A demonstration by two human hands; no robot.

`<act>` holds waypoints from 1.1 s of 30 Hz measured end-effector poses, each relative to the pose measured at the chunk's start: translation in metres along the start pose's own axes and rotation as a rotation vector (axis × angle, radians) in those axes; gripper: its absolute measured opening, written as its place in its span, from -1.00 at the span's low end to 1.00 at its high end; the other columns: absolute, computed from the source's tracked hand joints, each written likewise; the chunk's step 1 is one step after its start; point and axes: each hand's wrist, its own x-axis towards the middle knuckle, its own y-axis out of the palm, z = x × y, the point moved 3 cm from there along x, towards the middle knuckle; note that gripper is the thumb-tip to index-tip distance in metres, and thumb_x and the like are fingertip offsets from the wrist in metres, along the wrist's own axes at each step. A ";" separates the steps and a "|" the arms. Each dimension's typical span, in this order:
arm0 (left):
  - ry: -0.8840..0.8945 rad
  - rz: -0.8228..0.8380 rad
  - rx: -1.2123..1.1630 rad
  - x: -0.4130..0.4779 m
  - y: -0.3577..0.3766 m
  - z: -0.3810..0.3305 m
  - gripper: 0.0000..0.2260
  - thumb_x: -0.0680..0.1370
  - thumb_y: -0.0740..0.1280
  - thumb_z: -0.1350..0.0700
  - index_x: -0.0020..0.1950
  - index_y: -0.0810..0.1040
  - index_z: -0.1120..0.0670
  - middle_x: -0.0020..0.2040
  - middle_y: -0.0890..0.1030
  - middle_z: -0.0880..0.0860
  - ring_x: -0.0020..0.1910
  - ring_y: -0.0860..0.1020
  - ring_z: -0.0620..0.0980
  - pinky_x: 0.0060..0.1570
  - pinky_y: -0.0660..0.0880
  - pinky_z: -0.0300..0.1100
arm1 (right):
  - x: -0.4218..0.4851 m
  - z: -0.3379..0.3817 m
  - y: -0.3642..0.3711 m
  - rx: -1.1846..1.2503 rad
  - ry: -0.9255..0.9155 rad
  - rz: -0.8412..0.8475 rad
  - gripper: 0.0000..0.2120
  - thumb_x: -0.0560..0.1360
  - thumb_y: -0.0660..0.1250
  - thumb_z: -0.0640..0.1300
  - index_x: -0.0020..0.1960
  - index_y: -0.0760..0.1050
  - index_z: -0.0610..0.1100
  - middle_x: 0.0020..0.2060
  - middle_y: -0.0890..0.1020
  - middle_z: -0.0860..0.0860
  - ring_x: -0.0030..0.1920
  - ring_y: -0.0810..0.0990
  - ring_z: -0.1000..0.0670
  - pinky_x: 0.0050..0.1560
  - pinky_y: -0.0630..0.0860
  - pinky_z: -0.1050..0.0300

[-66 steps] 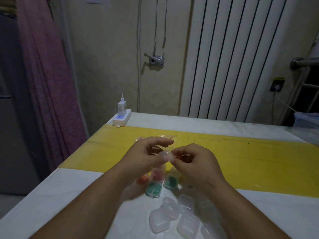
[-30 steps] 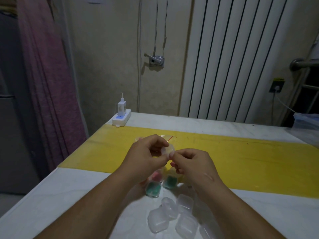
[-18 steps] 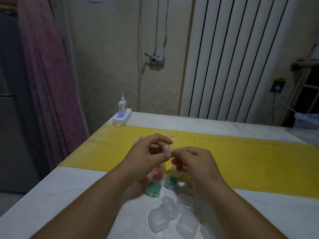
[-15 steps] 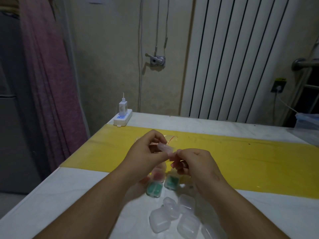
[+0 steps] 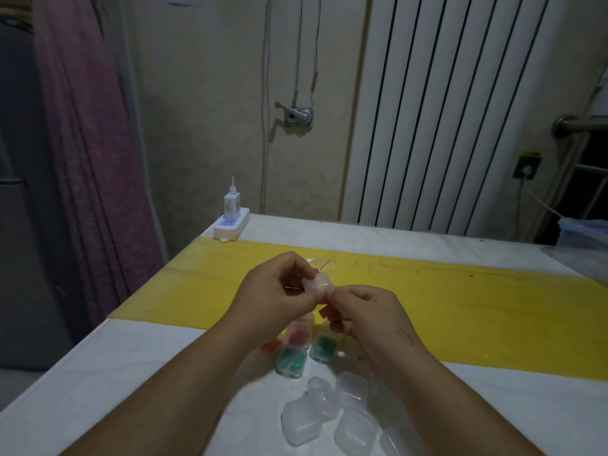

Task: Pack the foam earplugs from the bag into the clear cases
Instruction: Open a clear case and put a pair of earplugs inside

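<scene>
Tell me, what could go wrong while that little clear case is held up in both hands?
The clear case, pinched between the left hand and right hand, might slip and fall onto the filled cases below. The right forearm could also knock the loose empty cases aside.

clear case (image 5: 316, 284): held up | filled cases (image 5: 324, 349): green, red earplugs (image 5: 290, 362) inside, on table (image 5: 131, 373) | empty cases (image 5: 329, 413): heaped near | bag (image 5: 325, 264): clear, behind

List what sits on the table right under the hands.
Left green-filled case, right green-filled case, and a reddish-filled case half hidden by the left hand. Anything beneath the right hand is covered. Both pinch a clear case above.
</scene>
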 end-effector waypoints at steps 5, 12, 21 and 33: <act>0.026 0.045 0.015 -0.001 -0.001 0.001 -0.82 0.39 0.54 0.26 -0.07 0.62 0.11 -0.17 0.69 0.03 -0.13 0.67 -0.05 -0.05 0.63 -0.14 | 0.000 -0.001 0.001 -0.037 -0.025 0.013 -0.84 0.47 0.42 -0.07 -0.21 0.71 -0.12 -0.27 0.70 -0.12 -0.21 0.64 -0.04 -0.10 0.61 0.02; 0.028 0.047 0.030 -0.002 0.002 0.003 -0.87 0.41 0.51 0.21 -0.11 0.62 0.06 -0.19 0.68 0.01 -0.14 0.65 -0.07 -0.04 0.62 -0.08 | -0.001 0.002 -0.001 -0.134 -0.067 -0.054 -0.81 0.46 0.40 -0.11 -0.27 0.66 -0.18 -0.30 0.69 -0.12 -0.30 0.62 0.04 -0.07 0.62 -0.10; -0.018 0.079 -0.092 -0.003 0.010 0.001 -0.90 0.48 0.47 0.12 -0.15 0.57 0.07 -0.25 0.62 0.02 -0.22 0.58 -0.04 -0.14 0.53 -0.09 | -0.002 0.005 -0.001 -0.134 -0.083 -0.120 -0.80 0.40 0.42 -0.14 -0.33 0.62 -0.24 -0.36 0.68 -0.13 -0.38 0.57 0.04 -0.16 0.61 -0.09; -0.040 0.082 -0.094 -0.005 0.010 0.002 -0.88 0.51 0.42 0.18 -0.04 0.57 -0.03 -0.17 0.64 0.00 -0.13 0.62 -0.05 -0.07 0.58 -0.12 | 0.000 0.005 -0.002 -0.059 -0.027 -0.093 -0.74 0.42 0.44 0.01 -0.30 0.68 -0.17 -0.34 0.71 -0.08 -0.26 0.67 -0.02 -0.10 0.63 0.01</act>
